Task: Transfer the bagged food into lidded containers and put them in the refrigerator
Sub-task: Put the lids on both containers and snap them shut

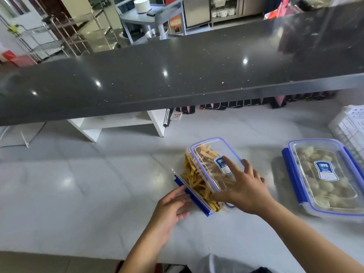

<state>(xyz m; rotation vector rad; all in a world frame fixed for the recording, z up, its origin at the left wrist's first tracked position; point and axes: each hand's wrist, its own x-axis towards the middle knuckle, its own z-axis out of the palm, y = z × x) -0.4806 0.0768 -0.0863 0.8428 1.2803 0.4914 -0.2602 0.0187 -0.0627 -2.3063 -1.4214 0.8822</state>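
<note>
**Lid going onto the fries**

On the white counter (78, 184), the right hand (244, 189), fingers spread, is pressing a tilted clear lid (212, 164) over the container of fries (194, 180). The left hand (173, 205), fingers loosely extended, is touching its blue clip (194, 200). A lidded container of dumplings (325, 178) is sitting well to the right.

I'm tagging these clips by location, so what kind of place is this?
Probably a commercial or canteen kitchen. A long dark serving counter runs above the white worktop, with a stack of white plates on a steel table and a stainless cabinet beyond it.
</note>
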